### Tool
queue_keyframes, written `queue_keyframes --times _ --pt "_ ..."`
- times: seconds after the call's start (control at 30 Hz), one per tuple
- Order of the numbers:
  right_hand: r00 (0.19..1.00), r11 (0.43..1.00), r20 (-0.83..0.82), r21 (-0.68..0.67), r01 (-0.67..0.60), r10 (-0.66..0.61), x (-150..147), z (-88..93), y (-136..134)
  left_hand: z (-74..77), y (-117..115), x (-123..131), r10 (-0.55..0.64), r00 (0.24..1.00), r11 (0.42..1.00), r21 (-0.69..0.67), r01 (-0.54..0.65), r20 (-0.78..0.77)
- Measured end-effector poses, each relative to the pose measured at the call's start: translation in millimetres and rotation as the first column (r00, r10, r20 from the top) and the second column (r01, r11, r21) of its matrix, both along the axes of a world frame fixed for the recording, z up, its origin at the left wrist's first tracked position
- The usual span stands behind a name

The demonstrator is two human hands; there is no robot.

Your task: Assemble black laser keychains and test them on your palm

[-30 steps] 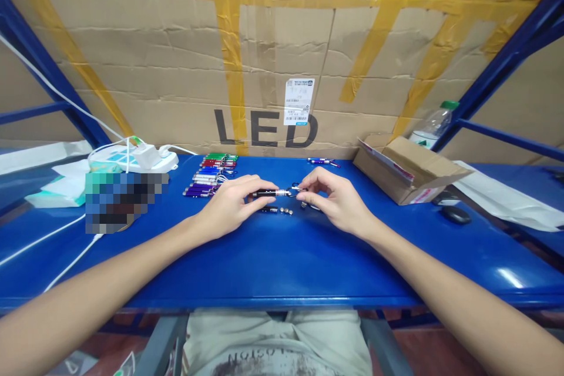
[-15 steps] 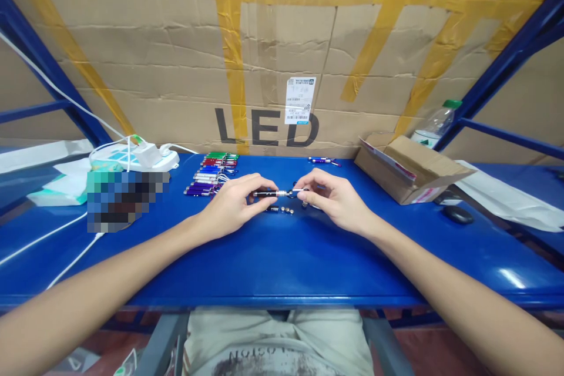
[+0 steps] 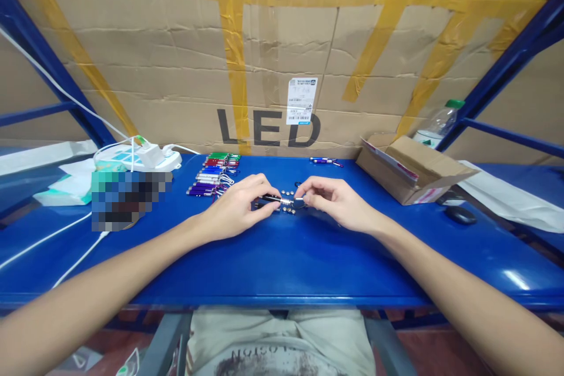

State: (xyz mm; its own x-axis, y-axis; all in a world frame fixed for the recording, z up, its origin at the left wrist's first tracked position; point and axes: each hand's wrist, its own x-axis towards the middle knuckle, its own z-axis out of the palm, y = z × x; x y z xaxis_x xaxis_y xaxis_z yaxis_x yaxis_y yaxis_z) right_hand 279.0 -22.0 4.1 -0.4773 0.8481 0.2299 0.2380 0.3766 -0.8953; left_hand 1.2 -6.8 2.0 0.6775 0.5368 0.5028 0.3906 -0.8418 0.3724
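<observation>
Tube point(image 3: 271, 197), black, pen-shaped, sits over the blue table point(image 3: 273, 264), pinched in my left hand point(image 3: 240, 207). My right hand point(image 3: 338, 203) pinches the small clip point(image 3: 299, 203) at its silver end. Silver discs point(image 3: 288, 211) lie just beside.

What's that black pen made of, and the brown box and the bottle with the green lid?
Black pen: maybe metal, glossy, since it glints and has a silvery end. Brown box: cardboard, dull, with folded flaps. Bottle: likely clear plastic, because it's see-through.
</observation>
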Motion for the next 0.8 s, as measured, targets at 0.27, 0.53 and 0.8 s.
queue_keyframes --times 0.27,0.53,0.8 --pt "0.922 0.968 0.296 -0.117 -0.224 0.249 6.7 5.7 -2.0 1.4 -2.7 -2.7 -0.193 0.952 0.979 -0.111 0.171 -0.239" --pt "0.818 0.918 0.42 -0.148 -0.367 0.394 8.4 14.4 -6.9 7.8 -10.0 1.5 -0.284 0.937 0.932 -0.286 0.221 -0.203" --pt "0.835 0.94 0.444 -0.051 -0.337 0.324 7.0 11.0 -4.6 8.0 -12.1 2.6 -0.316 0.929 0.908 -0.347 0.237 -0.194"
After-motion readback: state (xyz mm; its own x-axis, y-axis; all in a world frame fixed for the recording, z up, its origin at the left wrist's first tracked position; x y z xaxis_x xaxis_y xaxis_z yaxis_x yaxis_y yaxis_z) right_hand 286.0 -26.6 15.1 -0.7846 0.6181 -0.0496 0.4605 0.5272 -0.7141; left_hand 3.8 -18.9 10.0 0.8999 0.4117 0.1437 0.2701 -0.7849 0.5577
